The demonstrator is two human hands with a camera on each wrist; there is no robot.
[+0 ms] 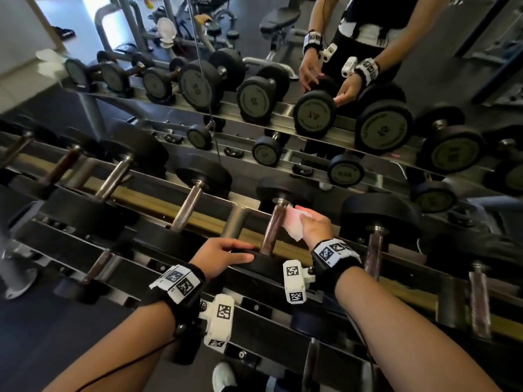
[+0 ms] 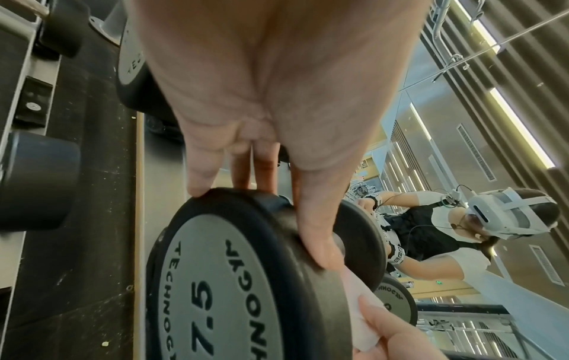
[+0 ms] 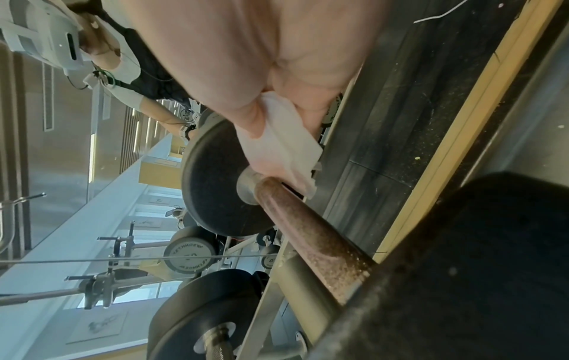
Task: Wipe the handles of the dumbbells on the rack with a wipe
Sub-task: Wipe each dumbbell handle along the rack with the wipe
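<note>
2 hands, 1 left hand and 1 right hand, 1 white wipe, 7 dumbbell handles along the upper rack tier, 2 black wristbands, 2 white wrist cameras, 1 mirror, 1 white shoe

Dumbbells lie side by side on the rack, handles front to back; L hand rests on near head of one dumbbell; R hand holds wipe just right of its handle, near far head; mirror behind.
</note>
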